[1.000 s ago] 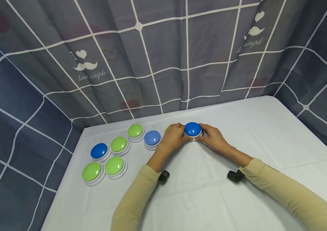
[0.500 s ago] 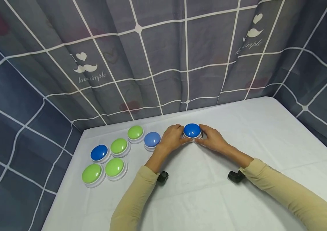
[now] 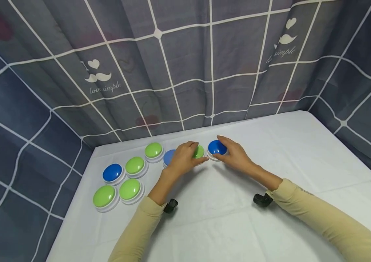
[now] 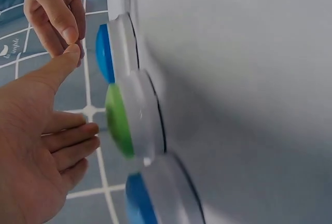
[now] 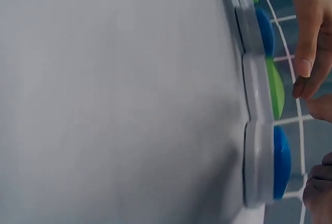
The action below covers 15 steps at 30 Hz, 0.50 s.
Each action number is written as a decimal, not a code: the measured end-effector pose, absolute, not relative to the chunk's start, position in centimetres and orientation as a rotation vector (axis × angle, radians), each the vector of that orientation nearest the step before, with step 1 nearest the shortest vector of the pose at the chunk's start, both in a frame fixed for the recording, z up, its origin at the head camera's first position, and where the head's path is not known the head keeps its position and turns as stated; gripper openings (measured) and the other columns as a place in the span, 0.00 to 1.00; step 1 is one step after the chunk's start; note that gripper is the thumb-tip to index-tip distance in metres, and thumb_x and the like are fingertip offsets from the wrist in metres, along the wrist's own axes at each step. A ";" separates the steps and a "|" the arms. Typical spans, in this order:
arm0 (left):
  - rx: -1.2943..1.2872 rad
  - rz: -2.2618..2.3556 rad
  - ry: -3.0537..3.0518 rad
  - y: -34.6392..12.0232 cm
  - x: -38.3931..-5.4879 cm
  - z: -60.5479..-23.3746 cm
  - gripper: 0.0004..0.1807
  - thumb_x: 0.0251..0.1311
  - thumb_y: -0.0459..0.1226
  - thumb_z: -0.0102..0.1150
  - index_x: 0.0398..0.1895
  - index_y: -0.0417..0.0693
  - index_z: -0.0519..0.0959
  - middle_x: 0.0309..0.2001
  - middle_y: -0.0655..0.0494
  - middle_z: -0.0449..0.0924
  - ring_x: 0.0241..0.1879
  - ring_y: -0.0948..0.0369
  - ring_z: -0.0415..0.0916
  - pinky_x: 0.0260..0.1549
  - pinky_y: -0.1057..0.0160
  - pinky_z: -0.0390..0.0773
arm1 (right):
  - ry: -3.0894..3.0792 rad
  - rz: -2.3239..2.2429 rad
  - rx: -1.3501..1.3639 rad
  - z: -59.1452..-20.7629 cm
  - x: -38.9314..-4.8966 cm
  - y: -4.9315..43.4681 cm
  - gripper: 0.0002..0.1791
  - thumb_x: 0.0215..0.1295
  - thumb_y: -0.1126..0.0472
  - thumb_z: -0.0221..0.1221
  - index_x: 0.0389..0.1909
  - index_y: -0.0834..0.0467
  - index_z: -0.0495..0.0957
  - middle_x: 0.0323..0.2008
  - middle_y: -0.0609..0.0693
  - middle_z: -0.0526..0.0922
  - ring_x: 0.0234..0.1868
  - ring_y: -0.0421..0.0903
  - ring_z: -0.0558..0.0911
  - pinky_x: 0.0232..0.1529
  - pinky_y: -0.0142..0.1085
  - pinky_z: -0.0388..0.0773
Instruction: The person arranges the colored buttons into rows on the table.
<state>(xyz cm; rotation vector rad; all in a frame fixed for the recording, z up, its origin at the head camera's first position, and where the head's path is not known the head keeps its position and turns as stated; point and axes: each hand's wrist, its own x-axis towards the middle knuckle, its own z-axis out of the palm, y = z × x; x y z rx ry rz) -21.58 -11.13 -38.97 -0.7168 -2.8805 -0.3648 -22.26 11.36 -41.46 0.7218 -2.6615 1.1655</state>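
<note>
At the right end of a row of dome push buttons sits a dark blue button [image 3: 215, 147] on its round white base. My right hand [image 3: 237, 155] hovers over its right side, thumb and fingers spread and holding nothing. Just left of it stands a green button [image 3: 199, 151], partly covered by my left hand [image 3: 182, 157]. That hand is off the table too, its thumb stretched out and its fingers loosely bent. Behind its wrist side a lighter blue button [image 3: 168, 155] is half hidden. The left wrist view shows both hands above the domes, with a gap to the blue button [image 4: 104, 53].
Further left on the white cloth [image 3: 218, 225] stand more buttons: a green one [image 3: 154, 150], another green one [image 3: 135, 165], a dark blue one [image 3: 112, 172] and two green ones at the front left. A grey checked curtain [image 3: 192, 72] closes off the back and sides.
Both hands have let go of the dark blue button and risen. My left hand has moved left, uncovering part of the green button. The blue button stays in place.
</note>
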 end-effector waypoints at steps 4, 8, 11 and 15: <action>-0.688 -0.395 -2.861 -13.1 -20.3 -38.3 0.39 0.58 0.57 0.66 0.60 0.34 0.76 0.57 0.43 0.78 0.55 0.48 0.77 0.55 0.53 0.76 | -2.669 1.197 0.748 -40.9 -21.7 10.0 0.41 0.61 0.56 0.68 0.70 0.69 0.63 0.69 0.65 0.66 0.68 0.64 0.66 0.63 0.57 0.67; -0.623 -0.434 -2.848 -15.2 -19.1 -37.6 0.40 0.57 0.56 0.68 0.61 0.33 0.75 0.58 0.40 0.77 0.57 0.46 0.76 0.57 0.51 0.74 | -2.648 1.205 0.788 -40.4 -21.2 8.6 0.41 0.62 0.55 0.67 0.71 0.68 0.63 0.69 0.64 0.66 0.70 0.62 0.64 0.66 0.56 0.64; -0.564 -0.472 -2.841 -16.6 -18.0 -37.1 0.40 0.56 0.56 0.69 0.61 0.33 0.75 0.58 0.40 0.77 0.56 0.45 0.76 0.56 0.49 0.74 | -2.627 1.220 0.830 -40.2 -21.0 7.5 0.41 0.62 0.55 0.68 0.71 0.67 0.63 0.70 0.63 0.66 0.70 0.60 0.64 0.67 0.54 0.62; -0.473 -0.508 -2.837 -18.5 -16.5 -36.5 0.41 0.55 0.55 0.71 0.62 0.34 0.74 0.58 0.39 0.77 0.56 0.43 0.76 0.54 0.45 0.75 | -2.621 1.224 0.896 -39.8 -20.7 5.7 0.41 0.61 0.55 0.69 0.71 0.66 0.63 0.70 0.63 0.65 0.71 0.58 0.64 0.68 0.52 0.62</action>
